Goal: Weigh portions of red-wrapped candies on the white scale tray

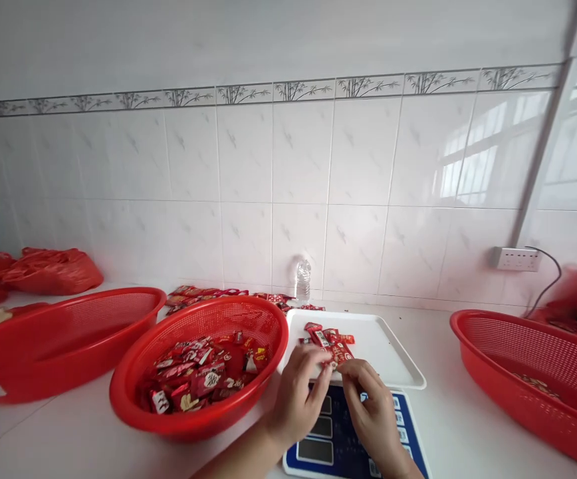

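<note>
My left hand point(301, 392) and my right hand point(368, 406) are close together over the front edge of a white weighing tray point(378, 346). The fingers of both are bent into a pinch, and what lies between them is too small to make out. Just beyond my fingertips sits a small pile of red snack packets point(326, 338) on the tray. Under my hands is the blue panel of a digital scale point(338, 432), partly covered by them. To the left, a red plastic basket point(126, 406) holds many red and dark wrapped packets point(211, 379).
Another red basket point(64, 313) stands far left, and one more point(518, 359) is at the right with small pieces inside. Packet strips point(203, 293) and a clear bottle point(303, 279) stand by the tiled wall. Red bags point(54, 269) lie back left; a socket strip point(518, 259) is on the right.
</note>
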A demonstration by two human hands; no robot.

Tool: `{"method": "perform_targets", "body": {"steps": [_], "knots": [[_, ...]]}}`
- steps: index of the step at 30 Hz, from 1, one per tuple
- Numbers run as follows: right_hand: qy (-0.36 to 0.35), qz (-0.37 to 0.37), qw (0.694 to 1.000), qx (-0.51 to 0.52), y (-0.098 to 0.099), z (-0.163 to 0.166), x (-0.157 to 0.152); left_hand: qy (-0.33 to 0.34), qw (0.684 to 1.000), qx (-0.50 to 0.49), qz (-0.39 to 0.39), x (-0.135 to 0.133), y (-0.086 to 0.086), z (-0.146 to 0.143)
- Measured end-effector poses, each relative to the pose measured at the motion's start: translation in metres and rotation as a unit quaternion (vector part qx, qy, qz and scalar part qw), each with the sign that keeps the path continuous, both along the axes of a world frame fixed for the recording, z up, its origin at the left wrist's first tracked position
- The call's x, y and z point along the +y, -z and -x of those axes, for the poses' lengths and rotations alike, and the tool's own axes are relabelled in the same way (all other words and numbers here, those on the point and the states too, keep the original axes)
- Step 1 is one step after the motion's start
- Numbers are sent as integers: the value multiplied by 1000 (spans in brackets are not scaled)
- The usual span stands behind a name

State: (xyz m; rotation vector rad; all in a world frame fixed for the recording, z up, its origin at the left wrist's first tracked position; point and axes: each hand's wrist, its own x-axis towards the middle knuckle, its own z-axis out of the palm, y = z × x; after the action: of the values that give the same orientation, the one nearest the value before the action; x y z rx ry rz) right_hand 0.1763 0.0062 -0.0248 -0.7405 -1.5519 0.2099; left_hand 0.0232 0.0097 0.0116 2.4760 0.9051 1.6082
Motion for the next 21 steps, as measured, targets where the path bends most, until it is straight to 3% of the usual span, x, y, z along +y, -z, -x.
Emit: {"method": "perform_targets", "body": {"steps": [6,11,17,21], "knots": [[19,-3,1000,-12,-2,2,3,52,998,20,20,-1,30,16],[52,16,997,-46,-1,-1,0,102,993,43,47,-1,28,15],[136,17,988,-66,2,-4,1,76,994,-2,79,9,22,22],[176,61,970,-154,-7,-3,10,78,993,-6,85,13,24,23]]}}
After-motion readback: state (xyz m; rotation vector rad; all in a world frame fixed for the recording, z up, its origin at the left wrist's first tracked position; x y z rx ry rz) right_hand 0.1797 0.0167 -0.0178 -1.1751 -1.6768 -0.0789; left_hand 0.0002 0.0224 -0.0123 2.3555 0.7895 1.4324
